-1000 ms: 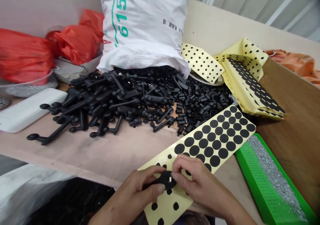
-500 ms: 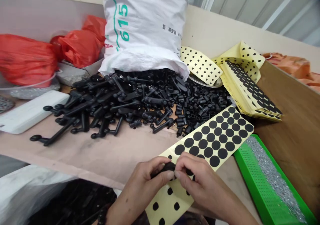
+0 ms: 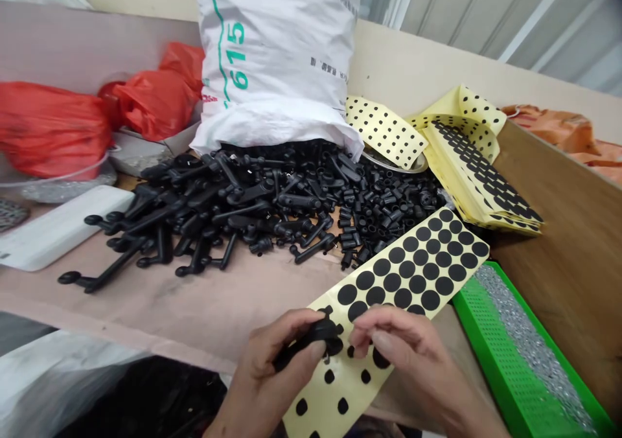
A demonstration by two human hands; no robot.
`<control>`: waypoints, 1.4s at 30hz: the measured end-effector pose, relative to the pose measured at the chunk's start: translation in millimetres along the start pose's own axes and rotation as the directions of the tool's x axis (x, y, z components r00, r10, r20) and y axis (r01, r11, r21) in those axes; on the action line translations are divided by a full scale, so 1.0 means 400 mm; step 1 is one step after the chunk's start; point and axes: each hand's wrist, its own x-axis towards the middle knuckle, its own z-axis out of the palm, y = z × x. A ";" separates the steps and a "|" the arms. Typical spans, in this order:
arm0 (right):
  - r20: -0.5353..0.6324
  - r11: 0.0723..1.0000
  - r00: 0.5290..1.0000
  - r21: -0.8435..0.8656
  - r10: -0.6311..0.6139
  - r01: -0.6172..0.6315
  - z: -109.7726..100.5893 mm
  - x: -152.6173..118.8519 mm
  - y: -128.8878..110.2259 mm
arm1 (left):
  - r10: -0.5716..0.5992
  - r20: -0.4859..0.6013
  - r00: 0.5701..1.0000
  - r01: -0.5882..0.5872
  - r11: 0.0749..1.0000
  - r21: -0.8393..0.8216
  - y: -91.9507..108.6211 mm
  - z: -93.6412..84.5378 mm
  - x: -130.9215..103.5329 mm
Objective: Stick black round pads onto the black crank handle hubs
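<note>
My left hand [image 3: 272, 367] is closed around a black plastic crank handle [image 3: 324, 334], its rounded end sticking out between thumb and fingers. Just to the right, my right hand [image 3: 403, 350] is apart from the handle, its fingers loosely curled and the thumb separate; I see nothing between them. Beneath both hands lies a yellow backing sheet [image 3: 335, 418] of round black stickers. Full discs fill its far part, and small dark dots show on its near part. The hands hide some of the sheet.
A heap of black crank handles [image 3: 233, 205] and small black sleeves [image 3: 383, 198] spreads before a white sack [image 3: 276, 49]. Right are a green basket [image 3: 505, 354] of small metal pieces and more sticker sheets [image 3: 486, 172]. Left are a white box [image 3: 63, 224] and red bags [image 3: 53, 127].
My right hand has drawn away to the right from the crank handle, its fingers loosening. My left hand still grips the handle, whose end is now more exposed. The view has shifted slightly.
</note>
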 end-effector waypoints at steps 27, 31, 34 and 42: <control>0.040 0.836 0.966 -0.492 -0.257 0.243 0.078 0.026 0.024 | -0.313 0.139 0.939 0.343 0.877 -0.337 0.020 0.007 -0.013; 0.060 0.822 0.980 -0.535 -0.192 0.194 0.078 0.027 0.010 | -0.207 0.190 0.960 0.243 0.951 -0.192 0.019 -0.005 -0.001; 0.070 0.817 0.974 -0.532 -0.218 0.221 0.079 0.029 0.006 | -0.160 0.198 0.967 0.189 0.972 -0.137 0.019 -0.004 0.004; -0.051 0.881 0.986 -0.457 -0.161 0.121 0.074 0.018 0.038 | -0.184 -0.024 0.983 0.181 0.978 -0.099 0.013 0.014 -0.011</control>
